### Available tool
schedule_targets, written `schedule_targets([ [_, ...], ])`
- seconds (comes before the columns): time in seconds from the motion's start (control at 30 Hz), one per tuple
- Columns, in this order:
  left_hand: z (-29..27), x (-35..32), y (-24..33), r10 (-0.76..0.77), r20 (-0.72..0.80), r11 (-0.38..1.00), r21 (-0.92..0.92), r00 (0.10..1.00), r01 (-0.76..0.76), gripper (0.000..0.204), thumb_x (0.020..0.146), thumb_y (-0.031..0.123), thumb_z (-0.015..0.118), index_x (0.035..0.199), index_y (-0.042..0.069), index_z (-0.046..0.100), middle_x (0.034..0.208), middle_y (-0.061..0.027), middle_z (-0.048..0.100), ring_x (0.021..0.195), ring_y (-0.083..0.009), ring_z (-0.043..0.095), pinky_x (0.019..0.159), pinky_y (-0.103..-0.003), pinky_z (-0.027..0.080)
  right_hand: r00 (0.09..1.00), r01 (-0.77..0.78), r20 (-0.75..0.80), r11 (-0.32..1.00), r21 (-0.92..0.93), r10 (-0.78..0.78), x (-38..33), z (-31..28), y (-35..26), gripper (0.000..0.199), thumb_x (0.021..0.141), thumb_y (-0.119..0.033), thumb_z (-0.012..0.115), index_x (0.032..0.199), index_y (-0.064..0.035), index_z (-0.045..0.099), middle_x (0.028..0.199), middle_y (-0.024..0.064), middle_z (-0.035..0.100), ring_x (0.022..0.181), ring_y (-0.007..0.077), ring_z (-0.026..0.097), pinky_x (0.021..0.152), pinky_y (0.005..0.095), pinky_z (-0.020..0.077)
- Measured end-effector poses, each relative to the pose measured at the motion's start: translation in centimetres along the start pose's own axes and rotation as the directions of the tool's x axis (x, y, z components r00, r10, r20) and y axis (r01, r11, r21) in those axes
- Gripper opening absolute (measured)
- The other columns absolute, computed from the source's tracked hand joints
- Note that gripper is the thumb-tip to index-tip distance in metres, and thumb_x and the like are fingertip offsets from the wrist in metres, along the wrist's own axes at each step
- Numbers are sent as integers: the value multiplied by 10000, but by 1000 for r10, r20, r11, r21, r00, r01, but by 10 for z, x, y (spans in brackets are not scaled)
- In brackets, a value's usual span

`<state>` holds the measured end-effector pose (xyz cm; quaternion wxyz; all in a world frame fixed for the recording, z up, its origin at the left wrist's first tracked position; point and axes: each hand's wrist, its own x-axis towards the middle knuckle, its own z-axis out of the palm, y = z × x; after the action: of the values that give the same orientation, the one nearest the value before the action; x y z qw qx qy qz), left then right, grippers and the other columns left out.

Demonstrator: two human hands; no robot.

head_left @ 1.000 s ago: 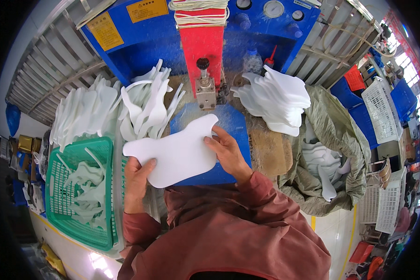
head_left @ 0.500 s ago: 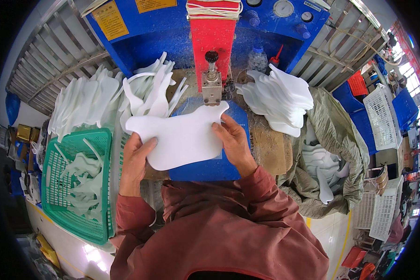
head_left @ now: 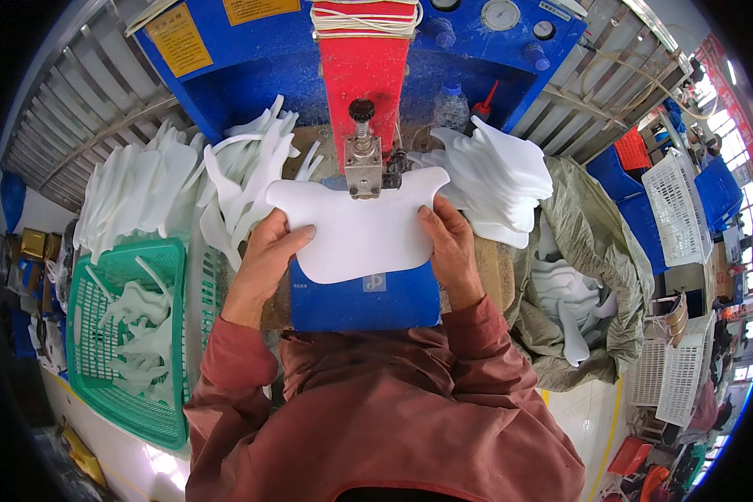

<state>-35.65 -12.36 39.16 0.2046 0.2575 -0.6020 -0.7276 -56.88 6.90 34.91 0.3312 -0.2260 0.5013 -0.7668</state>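
A smooth white shaped foam panel point(head_left: 360, 230) with two rounded corners flaring outward lies between my hands, nearly level. My left hand point(head_left: 269, 251) is closed on its left edge, thumb on top. On the right edge, my right hand point(head_left: 454, 251) grips it with the thumb on the upper face. The panel's far edge meets the square metal head point(head_left: 363, 171) of a red-armed machine point(head_left: 362, 84); whether the two touch I cannot tell. Beneath the panel is a blue pad point(head_left: 364, 308) on the worktable.
White foam cut pieces point(head_left: 247, 167) and a row of panels point(head_left: 134, 192) stand at left, above a green basket point(head_left: 184, 335) of offcuts. At right are stacked white panels point(head_left: 498, 180) and an olive sack point(head_left: 598, 217) holding more pieces. A clear bottle point(head_left: 451, 109) stands behind.
The panel has swung from a tilt, right end higher, to nearly level, and its far edge has come up to the metal head. Both hands have kept their hold. The view has shifted slightly.
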Motion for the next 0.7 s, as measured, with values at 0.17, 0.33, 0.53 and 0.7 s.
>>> schedule_targets([
  [0.17, -10, 16, 4, -15, -12, 994, 108, 1000, 16, 310, 988, 76, 674, 1289, 8, 647, 1032, -18, 705, 913, -93, 663, 806, -267, 527, 1000, 7, 19, 1000, -20, -7, 16, 0, -6, 366, 1087, -182, 592, 1382, 33, 623, 1180, 43, 716, 1026, 96, 653, 903, 259, 528],
  [0.33, -28, 4, 10, 19, -156, 996, 91, 988, -5, 264, 982, 113, 718, 1230, 31, 678, 820, 63, 612, 680, -21, 545, 575, -208, 414, 999, -10, 52, 1000, -11, 10, 28, 15, 3, 290, 1070, -155, 625, 1301, 13, 671, 1126, 35, 726, 961, 84, 650, 837, 244, 525],
  [0.53, -20, -5, -5, -22, -113, 988, -154, 993, 5, 330, 993, 83, 692, 1317, 26, 662, 943, 16, 715, 770, -30, 628, 643, -198, 492, 998, -58, 20, 988, 141, 56, 9, 15, 2, 343, 1057, -125, 633, 1351, 51, 635, 1176, 81, 730, 1010, 128, 698, 883, 266, 567],
  [0.7, -3, 1, -9, -40, -58, 990, -137, 998, 32, 374, 997, 90, 686, 1360, 13, 633, 888, 39, 672, 721, -22, 607, 593, -190, 454, 998, -45, -47, 996, 78, 48, -5, -4, -11, 389, 1059, -133, 626, 1386, 75, 599, 1220, 98, 713, 1036, 138, 690, 894, 273, 564],
])
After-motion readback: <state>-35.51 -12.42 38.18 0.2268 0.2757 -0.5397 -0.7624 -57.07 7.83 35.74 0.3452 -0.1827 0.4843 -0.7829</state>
